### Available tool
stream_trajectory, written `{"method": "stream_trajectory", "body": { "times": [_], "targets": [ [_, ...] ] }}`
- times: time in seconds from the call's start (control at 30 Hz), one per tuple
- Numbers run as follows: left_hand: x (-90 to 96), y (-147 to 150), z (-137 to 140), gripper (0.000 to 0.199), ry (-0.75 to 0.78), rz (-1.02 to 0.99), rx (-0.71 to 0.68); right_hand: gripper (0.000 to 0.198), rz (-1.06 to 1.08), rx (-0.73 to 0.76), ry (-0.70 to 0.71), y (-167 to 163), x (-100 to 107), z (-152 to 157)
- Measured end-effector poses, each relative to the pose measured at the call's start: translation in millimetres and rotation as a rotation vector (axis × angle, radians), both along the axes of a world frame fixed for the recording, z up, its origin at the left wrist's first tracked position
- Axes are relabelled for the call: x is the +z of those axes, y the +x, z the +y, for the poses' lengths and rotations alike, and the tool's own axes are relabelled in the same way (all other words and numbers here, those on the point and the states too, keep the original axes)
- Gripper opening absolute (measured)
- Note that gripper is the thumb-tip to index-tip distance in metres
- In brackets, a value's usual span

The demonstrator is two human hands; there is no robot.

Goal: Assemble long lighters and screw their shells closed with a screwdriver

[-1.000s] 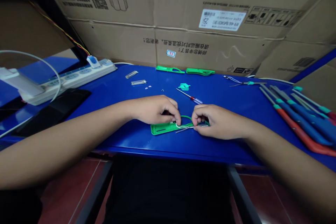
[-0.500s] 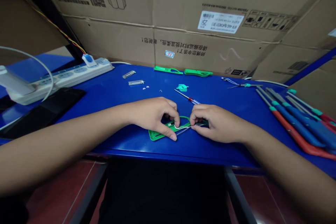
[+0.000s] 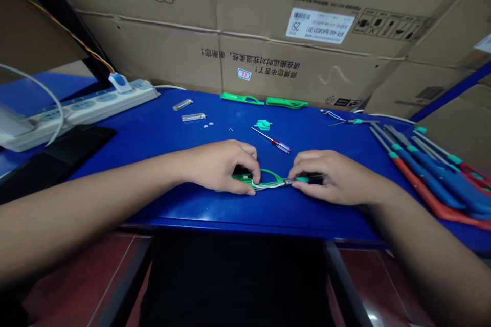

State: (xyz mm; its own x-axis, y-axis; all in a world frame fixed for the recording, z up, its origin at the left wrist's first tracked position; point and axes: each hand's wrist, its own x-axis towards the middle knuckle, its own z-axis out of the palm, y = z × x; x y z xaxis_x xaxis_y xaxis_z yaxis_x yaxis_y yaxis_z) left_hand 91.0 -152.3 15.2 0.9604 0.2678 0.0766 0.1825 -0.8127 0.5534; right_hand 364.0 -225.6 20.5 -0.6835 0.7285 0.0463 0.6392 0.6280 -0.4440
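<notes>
My left hand (image 3: 228, 166) pinches a green plastic casing (image 3: 274, 183) with a loop-shaped part, low over the blue table. Its fingers cover much of the casing's left end. White wires (image 3: 264, 186) run along the casing from under the left fingertips toward the right. At the casing's right end, my right hand (image 3: 335, 176) grips a slim dark part with a teal collar (image 3: 302, 179) and a metal tip. The palm hides the rest of that part. Beyond the hands lies a screwdriver (image 3: 282, 146) with a clear handle and red band.
Green casing pieces (image 3: 242, 98) rest against the cardboard box (image 3: 253, 25). Teal plastic pieces (image 3: 263, 124), narrow clear-looking parts (image 3: 194, 117) and tiny bits are nearer. A wired metal piece (image 3: 356, 121) and several blue and orange-handled tools (image 3: 433, 179) lie right; a power strip (image 3: 82, 111) stands left.
My right hand has moved right, and more of the teal-collared part shows in it. The casing looks tilted more edge-on under my left hand. The whole view has shifted slightly.
</notes>
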Motion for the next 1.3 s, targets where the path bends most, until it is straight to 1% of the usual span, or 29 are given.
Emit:
{"method": "stream_trajectory", "body": {
  "times": [0.17,0.3,0.57,0.77,1.03,1.3],
  "targets": [
    [-1.5,0.2,1.1,0.017,-0.031,-0.009,-0.011,0.014,0.024,-0.008,0.041,0.4,1.2,1.5],
    [-3.1,0.9,0.8,0.018,-0.046,-0.026,-0.011,0.018,0.021,0.002,0.037,0.2,0.5,2.8],
    [-6.1,4.2,0.7,0.013,-0.061,-0.042,0.039,0.025,0.018,0.015,0.007,-1.7,0.3,-0.4],
    [-7.5,5.2,1.3,0.012,-0.083,-0.045,0.054,0.025,-0.012,0.004,-0.021,-3.8,3.1,-3.4],
    [-9.1,7.7,-0.3,0.012,-0.106,-0.046,0.092,0.024,-0.035,0.018,-0.012,-10.6,3.5,-7.4],
    [-8.7,7.5,-1.8,0.012,-0.096,-0.040,0.090,0.025,-0.056,-0.007,-0.004,-10.5,4.2,-10.8]
  ]
}}
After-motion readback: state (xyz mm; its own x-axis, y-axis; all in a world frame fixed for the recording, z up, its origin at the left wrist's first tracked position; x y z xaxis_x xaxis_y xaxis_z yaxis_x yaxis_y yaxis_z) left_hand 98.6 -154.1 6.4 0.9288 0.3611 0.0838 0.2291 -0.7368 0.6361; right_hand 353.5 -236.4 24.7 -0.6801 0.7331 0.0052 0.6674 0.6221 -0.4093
